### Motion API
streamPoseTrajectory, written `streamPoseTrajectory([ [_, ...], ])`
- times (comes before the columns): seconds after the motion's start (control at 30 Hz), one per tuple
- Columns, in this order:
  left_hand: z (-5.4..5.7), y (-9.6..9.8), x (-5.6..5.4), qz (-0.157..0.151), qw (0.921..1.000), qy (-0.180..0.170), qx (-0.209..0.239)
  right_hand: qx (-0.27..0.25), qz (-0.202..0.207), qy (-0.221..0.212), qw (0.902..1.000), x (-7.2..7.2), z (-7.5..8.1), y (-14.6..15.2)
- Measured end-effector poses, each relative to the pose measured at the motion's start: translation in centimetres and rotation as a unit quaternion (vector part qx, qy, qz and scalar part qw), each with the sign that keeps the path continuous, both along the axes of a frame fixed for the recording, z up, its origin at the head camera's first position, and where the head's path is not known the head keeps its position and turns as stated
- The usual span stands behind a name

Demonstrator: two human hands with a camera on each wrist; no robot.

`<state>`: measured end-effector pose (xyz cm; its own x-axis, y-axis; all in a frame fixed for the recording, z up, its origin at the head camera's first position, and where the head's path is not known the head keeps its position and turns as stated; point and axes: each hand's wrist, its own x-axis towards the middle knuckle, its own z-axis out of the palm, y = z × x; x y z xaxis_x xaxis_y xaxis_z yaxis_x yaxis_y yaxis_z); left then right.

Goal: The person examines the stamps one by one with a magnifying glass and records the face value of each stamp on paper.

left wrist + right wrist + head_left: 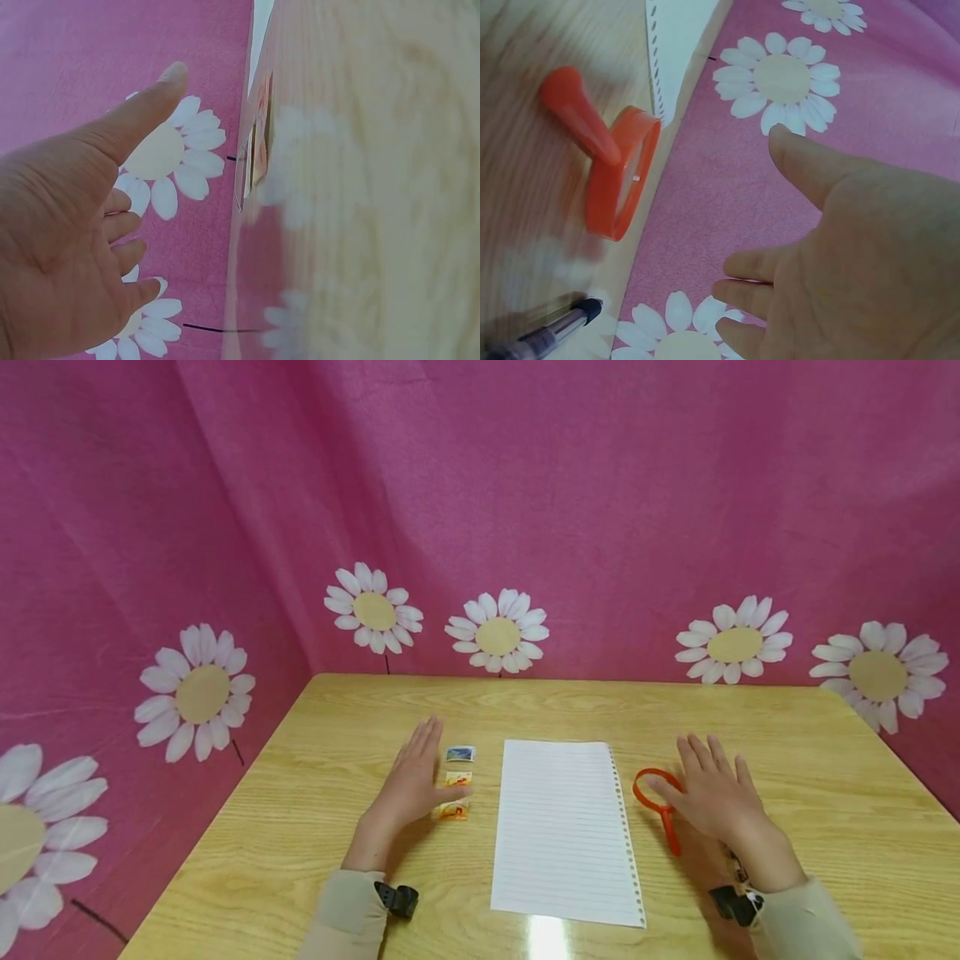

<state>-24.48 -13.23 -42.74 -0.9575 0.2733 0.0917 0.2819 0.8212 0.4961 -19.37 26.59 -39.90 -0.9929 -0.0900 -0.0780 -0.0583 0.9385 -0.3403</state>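
The left hand (pixel 411 787) and right hand (pixel 714 795) spread open, empty. White, ruled, rectangular paper (pixel 561 831) lies between, presumably for easy reach.

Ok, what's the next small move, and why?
Probably lower the right hand and take the magnifier by its handle: that hand is open and holds nothing, and the magnifier lies close by, with a gap showing in the wrist view.

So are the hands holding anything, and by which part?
No, nothing is held. The left hand is open near the small cards, and the right hand is open near the magnifying glass.
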Motion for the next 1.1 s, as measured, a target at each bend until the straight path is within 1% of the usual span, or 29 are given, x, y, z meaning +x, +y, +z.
streamPoseTrajectory([
  [0.1, 0.0, -0.2, 0.2, -0.004, 0.9999, -0.01, 0.012, -0.004, 0.002, -0.007, 1.0, 0.2, 0.0, 0.0],
  [0.2, 0.0, -0.3, 0.4, -0.007, 0.9994, -0.026, 0.02, 0.009, 0.006, -0.003, 0.9999, 0.4, -0.2, -0.1],
  [0.33, 0.0, -0.5, 0.7, -0.012, 0.999, -0.039, 0.019, 0.026, 0.013, 0.008, 0.9996, 0.7, -0.4, -0.2],
  [0.4, 0.1, -0.5, 0.9, -0.013, 0.9988, -0.044, 0.016, 0.025, 0.017, 0.01, 0.9995, 0.8, -0.5, -0.3],
  [0.63, 0.2, -0.7, 1.1, -0.007, 0.9974, -0.066, 0.026, 0.038, 0.02, 0.019, 0.9989, 1.2, -0.8, -0.4],
  [0.83, -0.1, -0.9, 1.1, -0.013, 0.9972, -0.07, 0.021, 0.057, 0.021, 0.028, 0.9977, 1.3, -1.3, -0.4],
  [0.97, 0.0, -0.9, 1.1, -0.019, 0.9971, -0.069, 0.025, 0.056, 0.024, 0.042, 0.9973, 1.5, -1.5, -0.3],
  [1.1, 0.0, -0.8, 1.0, -0.028, 0.9975, -0.063, 0.012, 0.051, 0.017, 0.045, 0.9976, 1.7, -1.7, -0.3],
])
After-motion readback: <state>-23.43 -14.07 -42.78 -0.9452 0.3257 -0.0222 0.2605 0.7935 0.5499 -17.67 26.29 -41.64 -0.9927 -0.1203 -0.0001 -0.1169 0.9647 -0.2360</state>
